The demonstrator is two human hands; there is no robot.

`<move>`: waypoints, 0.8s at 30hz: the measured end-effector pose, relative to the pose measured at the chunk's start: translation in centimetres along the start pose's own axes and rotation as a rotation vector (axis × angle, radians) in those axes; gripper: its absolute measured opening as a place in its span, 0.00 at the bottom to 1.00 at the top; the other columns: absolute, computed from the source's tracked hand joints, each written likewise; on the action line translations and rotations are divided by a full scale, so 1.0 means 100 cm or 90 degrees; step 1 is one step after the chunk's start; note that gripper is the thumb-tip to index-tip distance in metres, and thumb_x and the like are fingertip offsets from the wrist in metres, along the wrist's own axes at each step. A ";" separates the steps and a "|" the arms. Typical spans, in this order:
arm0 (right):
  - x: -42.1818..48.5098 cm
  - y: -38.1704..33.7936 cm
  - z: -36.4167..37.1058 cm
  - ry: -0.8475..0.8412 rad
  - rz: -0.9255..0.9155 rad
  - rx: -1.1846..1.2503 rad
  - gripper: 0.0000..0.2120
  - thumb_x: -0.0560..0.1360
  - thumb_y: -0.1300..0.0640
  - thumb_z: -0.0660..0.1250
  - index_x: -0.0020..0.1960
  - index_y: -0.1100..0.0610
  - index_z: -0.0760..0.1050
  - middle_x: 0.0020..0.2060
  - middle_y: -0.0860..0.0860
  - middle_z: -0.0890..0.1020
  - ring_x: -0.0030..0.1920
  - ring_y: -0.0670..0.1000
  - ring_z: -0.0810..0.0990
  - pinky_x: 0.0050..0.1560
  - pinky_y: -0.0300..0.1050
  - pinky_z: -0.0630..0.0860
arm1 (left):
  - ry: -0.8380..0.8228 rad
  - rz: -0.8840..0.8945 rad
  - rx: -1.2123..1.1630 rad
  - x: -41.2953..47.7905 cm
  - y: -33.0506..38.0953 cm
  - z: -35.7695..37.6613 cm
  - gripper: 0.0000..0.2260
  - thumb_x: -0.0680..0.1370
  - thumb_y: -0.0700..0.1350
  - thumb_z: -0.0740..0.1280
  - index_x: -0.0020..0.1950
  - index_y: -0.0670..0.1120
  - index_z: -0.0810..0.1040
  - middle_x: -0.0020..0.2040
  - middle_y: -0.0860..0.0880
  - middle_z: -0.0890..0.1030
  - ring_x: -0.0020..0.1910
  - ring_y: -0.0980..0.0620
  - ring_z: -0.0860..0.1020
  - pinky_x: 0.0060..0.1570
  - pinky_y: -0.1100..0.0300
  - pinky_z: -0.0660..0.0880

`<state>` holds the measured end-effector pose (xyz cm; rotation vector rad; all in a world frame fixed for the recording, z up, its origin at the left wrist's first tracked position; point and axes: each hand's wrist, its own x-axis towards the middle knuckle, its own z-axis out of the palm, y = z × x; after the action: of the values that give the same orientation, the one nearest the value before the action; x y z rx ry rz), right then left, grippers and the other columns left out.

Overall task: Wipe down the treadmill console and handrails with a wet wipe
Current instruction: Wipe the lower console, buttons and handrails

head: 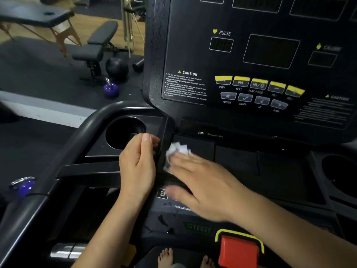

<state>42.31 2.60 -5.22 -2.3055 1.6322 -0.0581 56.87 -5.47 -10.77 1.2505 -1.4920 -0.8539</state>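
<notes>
Standing nearest of all, two bare feet point(166, 256) show below the console's edge, seemingly on the belt, so an accidental start would be the worst outcome here. Just beyond them sit the red rectangular stop button in its yellow frame point(238, 250) and the green-lettered START key point(199, 228). The right hand point(204, 182) lies flat above that key and the small numbered incline key point(161, 194). Its palm or wrist, dragged back in a wiping stroke, could press one of them.

Its grip is apart: the fingers are straight and press down, curled round nothing. The crumpled white wet wipe point(176, 149) sits under and just past those fingertips, at the far left end of the hand, against the dark ridge that borders the tray of the black treadmill console point(237, 161). Pinned by pressure alone, it could slide out from under the fingers or bunch up tighter and clean little.

To the left, the left hand point(138, 167) has a loosely curled grip with nothing in it that I can see. It is beside the round black cup holder point(123, 130) and the curved black handrail point(83, 130). Whether that rail has been wiped I cannot tell.

Farther off, a small port slot point(201, 133) and the yellow-topped media buttons point(258, 83) on the upright panel could take in moisture if the wipe is too wet.
</notes>
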 end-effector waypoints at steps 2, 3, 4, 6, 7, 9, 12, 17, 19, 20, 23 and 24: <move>-0.018 0.014 -0.004 -0.030 0.022 0.003 0.36 0.75 0.31 0.40 0.77 0.49 0.58 0.77 0.44 0.55 0.76 0.40 0.48 0.74 0.39 0.39 | 0.000 -0.006 -0.004 0.001 0.002 0.001 0.17 0.82 0.52 0.54 0.41 0.51 0.79 0.38 0.53 0.80 0.38 0.54 0.77 0.43 0.47 0.75; -0.020 0.023 -0.009 -0.028 0.044 -0.009 0.37 0.74 0.31 0.38 0.76 0.47 0.59 0.77 0.43 0.55 0.76 0.39 0.49 0.75 0.42 0.41 | 0.001 -0.008 -0.002 0.001 0.003 0.001 0.17 0.81 0.52 0.54 0.40 0.52 0.79 0.37 0.53 0.80 0.38 0.55 0.77 0.43 0.48 0.75; -0.016 0.030 -0.012 -0.014 0.067 -0.025 0.37 0.74 0.32 0.37 0.76 0.47 0.60 0.77 0.44 0.56 0.76 0.40 0.51 0.76 0.44 0.44 | 0.000 -0.010 0.004 0.002 0.003 0.001 0.17 0.81 0.52 0.54 0.40 0.52 0.78 0.37 0.53 0.80 0.38 0.55 0.77 0.43 0.48 0.75; 0.004 0.029 -0.012 0.013 0.116 -0.051 0.37 0.74 0.32 0.36 0.76 0.48 0.60 0.78 0.46 0.55 0.77 0.45 0.52 0.75 0.48 0.50 | -0.008 -0.004 0.011 0.002 0.003 0.002 0.17 0.81 0.53 0.54 0.40 0.53 0.78 0.37 0.52 0.80 0.38 0.54 0.77 0.43 0.48 0.75; 0.014 0.019 -0.009 0.020 0.120 -0.054 0.38 0.74 0.32 0.36 0.76 0.49 0.59 0.78 0.48 0.53 0.77 0.48 0.51 0.75 0.51 0.52 | -0.009 0.004 0.012 0.002 0.003 0.001 0.17 0.81 0.53 0.54 0.40 0.52 0.78 0.37 0.52 0.79 0.38 0.53 0.77 0.43 0.47 0.75; 0.020 -0.004 0.006 0.007 0.087 -0.033 0.40 0.74 0.31 0.36 0.77 0.53 0.56 0.79 0.50 0.49 0.78 0.49 0.45 0.76 0.54 0.48 | -0.005 0.014 0.017 0.001 0.001 0.000 0.17 0.81 0.53 0.54 0.40 0.52 0.78 0.37 0.53 0.79 0.38 0.53 0.77 0.43 0.46 0.75; -0.017 -0.004 0.010 -0.026 0.097 0.019 0.37 0.74 0.31 0.38 0.78 0.48 0.51 0.78 0.45 0.48 0.77 0.43 0.42 0.77 0.51 0.43 | -0.013 0.014 0.026 0.001 0.002 0.000 0.17 0.81 0.53 0.54 0.40 0.52 0.78 0.37 0.53 0.79 0.39 0.52 0.77 0.44 0.45 0.75; -0.033 0.031 0.009 0.060 0.243 -0.022 0.38 0.73 0.31 0.35 0.78 0.46 0.52 0.78 0.44 0.50 0.77 0.45 0.50 0.76 0.53 0.51 | -0.017 0.017 0.040 0.002 0.002 0.001 0.16 0.81 0.54 0.54 0.42 0.51 0.79 0.39 0.52 0.80 0.41 0.51 0.78 0.46 0.44 0.75; -0.013 0.014 0.019 0.055 0.218 -0.012 0.38 0.74 0.31 0.36 0.79 0.49 0.48 0.79 0.47 0.47 0.78 0.48 0.43 0.76 0.55 0.47 | -0.021 0.026 0.040 0.001 0.003 0.001 0.16 0.81 0.54 0.55 0.44 0.51 0.79 0.41 0.52 0.81 0.43 0.51 0.79 0.47 0.43 0.76; -0.008 0.003 0.022 0.042 0.188 -0.008 0.38 0.75 0.31 0.38 0.79 0.50 0.47 0.79 0.47 0.45 0.78 0.48 0.40 0.76 0.56 0.45 | -0.024 0.031 0.045 0.001 0.003 0.000 0.16 0.81 0.53 0.55 0.44 0.50 0.79 0.41 0.53 0.81 0.43 0.51 0.79 0.48 0.44 0.76; -0.033 -0.001 0.017 0.010 0.149 0.014 0.36 0.77 0.31 0.42 0.78 0.49 0.51 0.78 0.45 0.49 0.77 0.43 0.43 0.76 0.55 0.41 | -0.042 0.058 0.069 0.000 0.006 0.001 0.16 0.81 0.52 0.55 0.46 0.48 0.80 0.42 0.52 0.81 0.44 0.52 0.79 0.48 0.47 0.75; -0.048 0.008 0.014 0.030 0.165 0.011 0.34 0.77 0.31 0.42 0.77 0.47 0.54 0.78 0.44 0.53 0.77 0.42 0.47 0.76 0.56 0.42 | -0.046 0.077 0.080 0.000 0.007 0.002 0.17 0.82 0.52 0.54 0.46 0.47 0.80 0.42 0.51 0.81 0.44 0.52 0.78 0.48 0.49 0.75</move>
<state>40.19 7.12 -6.07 -2.0757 1.9316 -0.0670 56.52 -5.27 -10.16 1.2173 -1.6833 -0.7426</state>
